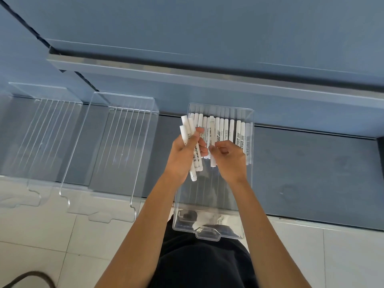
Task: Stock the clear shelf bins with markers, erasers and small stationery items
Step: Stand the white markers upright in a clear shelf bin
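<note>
A clear bin (209, 231) stands on the grey shelf, its far end lined with a row of white markers (226, 126) lying side by side. Over the bin's middle, my left hand (184, 156) grips a bundle of white markers (188, 132) that sticks out above and below the fist. My right hand (230, 159) is just to its right and pinches a single white marker (212, 161) that points down into the bin. The two hands almost touch.
Two more clear bins, one in the middle (133, 142) and one at the left (52, 132), stand on the same shelf (311, 173) with nothing in them. An upper blue shelf edge (187, 73) runs across behind. White floor tiles lie below the shelf front.
</note>
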